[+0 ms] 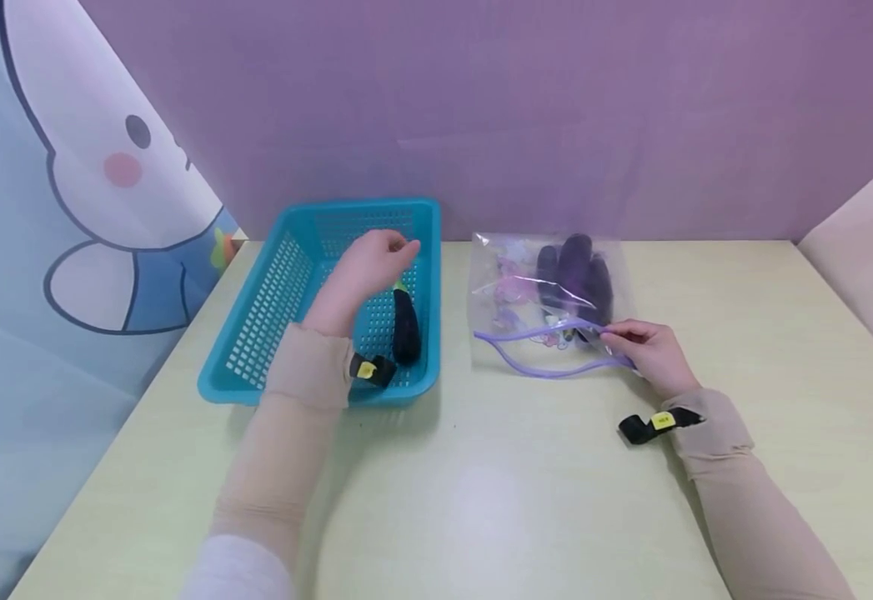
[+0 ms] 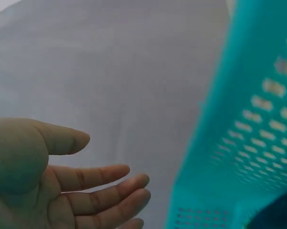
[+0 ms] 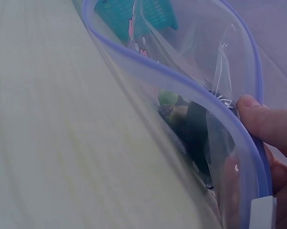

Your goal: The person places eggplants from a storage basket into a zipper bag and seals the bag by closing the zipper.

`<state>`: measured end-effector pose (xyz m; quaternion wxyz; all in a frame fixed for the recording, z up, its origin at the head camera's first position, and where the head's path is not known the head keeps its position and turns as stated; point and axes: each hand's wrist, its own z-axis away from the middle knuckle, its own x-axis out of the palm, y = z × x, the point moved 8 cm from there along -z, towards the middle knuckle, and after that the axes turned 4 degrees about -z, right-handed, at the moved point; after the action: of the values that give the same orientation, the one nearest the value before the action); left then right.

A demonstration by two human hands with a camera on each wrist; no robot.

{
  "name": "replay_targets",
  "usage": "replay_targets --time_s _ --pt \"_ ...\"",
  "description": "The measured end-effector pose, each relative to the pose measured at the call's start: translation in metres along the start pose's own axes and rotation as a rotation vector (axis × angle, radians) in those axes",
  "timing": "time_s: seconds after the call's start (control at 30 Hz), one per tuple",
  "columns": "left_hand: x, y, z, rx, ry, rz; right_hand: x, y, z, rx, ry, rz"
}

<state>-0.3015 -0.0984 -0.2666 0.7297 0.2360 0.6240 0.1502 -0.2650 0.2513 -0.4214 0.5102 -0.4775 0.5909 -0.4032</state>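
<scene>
Bagging seems in hand; right hand (image 1: pixel 649 354) pinches the bag (image 1: pixel 514 287), right of centre; left hand (image 1: pixel 376 260), empty, fingers loosely parted, hovers over the basket (image 1: pixel 428 250), left of centre; next likely calls for grasping its eggplant (image 1: pixel 406 332).

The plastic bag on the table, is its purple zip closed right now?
No, the plastic bag has the two strips of its purple zip bowed apart, and the right hand pinches its edge.
</scene>
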Motion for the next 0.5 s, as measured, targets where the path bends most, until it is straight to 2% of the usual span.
replay_targets --time_s 0.2,0.37,0.5 --pt "0.008 -0.021 -0.019 -0.068 -0.019 -0.039 0.001 0.003 -0.003 0.000 -0.008 -0.004" --pt "0.014 -0.027 -0.025 -0.085 -0.030 -0.026 -0.001 0.003 -0.003 -0.002 -0.002 -0.003" --pt "0.021 -0.036 -0.030 -0.126 -0.063 -0.022 -0.002 0.005 -0.002 0.007 -0.001 0.015"
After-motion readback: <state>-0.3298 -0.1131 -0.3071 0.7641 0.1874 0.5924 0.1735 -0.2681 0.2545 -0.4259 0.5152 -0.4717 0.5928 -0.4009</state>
